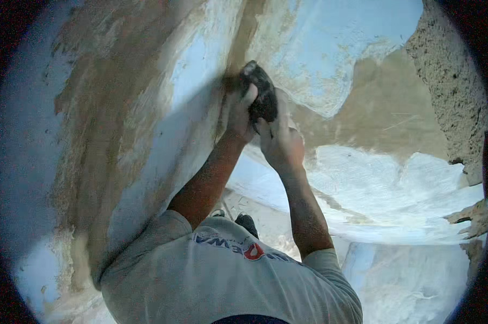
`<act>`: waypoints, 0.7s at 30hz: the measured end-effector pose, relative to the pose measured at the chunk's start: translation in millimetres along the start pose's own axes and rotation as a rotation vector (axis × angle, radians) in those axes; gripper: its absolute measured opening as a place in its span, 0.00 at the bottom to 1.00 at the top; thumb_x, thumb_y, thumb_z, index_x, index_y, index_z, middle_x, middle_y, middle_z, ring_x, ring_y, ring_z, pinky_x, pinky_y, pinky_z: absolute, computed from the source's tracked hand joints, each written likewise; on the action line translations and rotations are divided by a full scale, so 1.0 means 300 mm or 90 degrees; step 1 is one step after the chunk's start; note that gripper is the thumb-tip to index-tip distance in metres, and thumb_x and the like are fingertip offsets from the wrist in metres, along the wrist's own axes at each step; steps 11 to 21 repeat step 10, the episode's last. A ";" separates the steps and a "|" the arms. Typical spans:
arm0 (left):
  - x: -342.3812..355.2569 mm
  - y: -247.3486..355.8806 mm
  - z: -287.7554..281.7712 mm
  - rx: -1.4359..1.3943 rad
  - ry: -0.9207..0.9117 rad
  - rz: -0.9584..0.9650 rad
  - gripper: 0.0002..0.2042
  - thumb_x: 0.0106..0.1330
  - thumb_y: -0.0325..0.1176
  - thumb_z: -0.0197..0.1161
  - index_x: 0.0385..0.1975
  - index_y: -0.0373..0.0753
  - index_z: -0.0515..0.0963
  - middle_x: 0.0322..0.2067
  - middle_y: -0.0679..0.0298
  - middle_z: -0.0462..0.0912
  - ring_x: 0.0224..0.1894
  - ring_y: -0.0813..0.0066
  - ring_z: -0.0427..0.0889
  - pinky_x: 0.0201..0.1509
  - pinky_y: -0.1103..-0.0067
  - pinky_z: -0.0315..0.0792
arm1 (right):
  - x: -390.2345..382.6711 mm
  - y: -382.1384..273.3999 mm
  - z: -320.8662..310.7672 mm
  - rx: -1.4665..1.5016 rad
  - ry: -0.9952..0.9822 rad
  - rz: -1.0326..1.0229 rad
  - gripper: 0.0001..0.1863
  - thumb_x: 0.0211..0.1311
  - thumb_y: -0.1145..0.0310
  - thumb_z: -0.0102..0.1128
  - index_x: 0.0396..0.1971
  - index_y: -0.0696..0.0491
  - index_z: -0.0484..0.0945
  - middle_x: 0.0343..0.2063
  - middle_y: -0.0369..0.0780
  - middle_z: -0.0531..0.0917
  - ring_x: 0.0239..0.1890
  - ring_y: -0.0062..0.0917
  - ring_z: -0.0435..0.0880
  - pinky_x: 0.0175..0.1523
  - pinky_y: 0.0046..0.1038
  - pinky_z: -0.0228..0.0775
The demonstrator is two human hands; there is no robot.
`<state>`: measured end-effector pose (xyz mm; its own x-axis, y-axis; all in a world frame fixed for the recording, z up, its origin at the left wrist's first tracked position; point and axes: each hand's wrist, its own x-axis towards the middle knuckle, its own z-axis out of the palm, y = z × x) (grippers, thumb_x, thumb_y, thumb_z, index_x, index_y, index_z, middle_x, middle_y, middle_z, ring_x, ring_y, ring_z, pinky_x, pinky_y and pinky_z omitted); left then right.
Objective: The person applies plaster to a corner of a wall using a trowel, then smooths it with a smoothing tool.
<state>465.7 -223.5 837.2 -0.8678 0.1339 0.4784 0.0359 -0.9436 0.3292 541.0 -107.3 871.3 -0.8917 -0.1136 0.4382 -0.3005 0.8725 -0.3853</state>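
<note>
Both hands are raised at arm's length against a patchy wall. Between them is a dark, elongated tool with a rounded end point(263, 93), its exact kind not clear; it may be a sanding block or a small sander. My left hand point(239, 114) grips its left side, thumb laid along it. From the lower right my right hand point(282, 141) closes around its lower end, slightly blurred. The tool lies close to a brown strip point(245, 35) running up a corner; its working face is hidden.
On the left stands a wall point(92, 140) with brown patches between pale blue paint. To the right are peeling paint, a bare brown patch point(387, 108) and a rough, pitted edge point(452, 81). Dark shoes point(246, 222) show on the floor below, beside a whitish ledge point(390, 178).
</note>
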 end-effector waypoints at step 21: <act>0.009 0.022 -0.049 0.114 0.109 -0.034 0.25 0.71 0.43 0.67 0.63 0.39 0.71 0.51 0.66 0.79 0.54 0.74 0.79 0.60 0.72 0.77 | 0.002 -0.058 0.010 0.080 -0.016 0.055 0.45 0.69 0.60 0.63 0.77 0.47 0.45 0.50 0.57 0.83 0.44 0.53 0.87 0.44 0.47 0.80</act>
